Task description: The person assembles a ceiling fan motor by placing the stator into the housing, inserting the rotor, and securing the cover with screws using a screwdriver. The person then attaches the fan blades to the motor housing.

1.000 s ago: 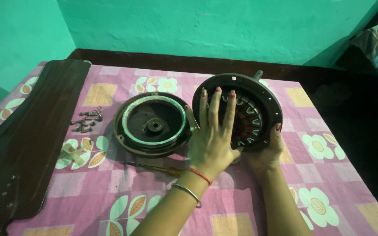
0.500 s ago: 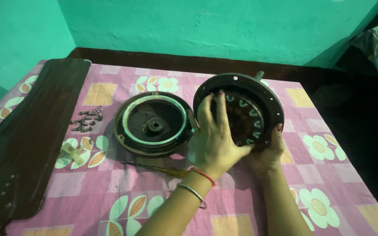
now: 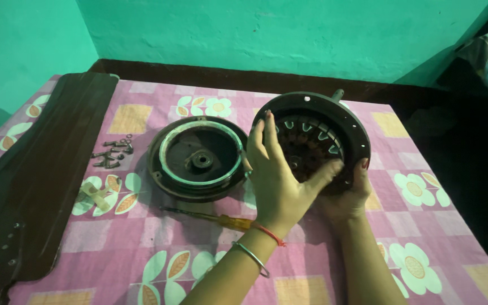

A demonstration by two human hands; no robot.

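A round dark motor housing (image 3: 352, 125) with wound coils inside is tilted up on edge at the middle right of the pink flowered cloth. My right hand (image 3: 347, 195) holds it from below at its lower rim. My left hand (image 3: 280, 178) lies over its open face, fingers curled around the coil core, thumb reaching in. To the left lies the matching round cover (image 3: 199, 157), flat, with a pale ring and a hub in its middle.
A screwdriver (image 3: 213, 217) with an orange handle lies in front of the cover. Several small screws (image 3: 113, 153) sit to the left. Dark fan blades (image 3: 35, 175) cover the left side. A green wall stands behind; the right edge drops into darkness.
My left hand went from flat with spread fingers on the housing's face to curled around the coil core. The housing tipped slightly more upright.
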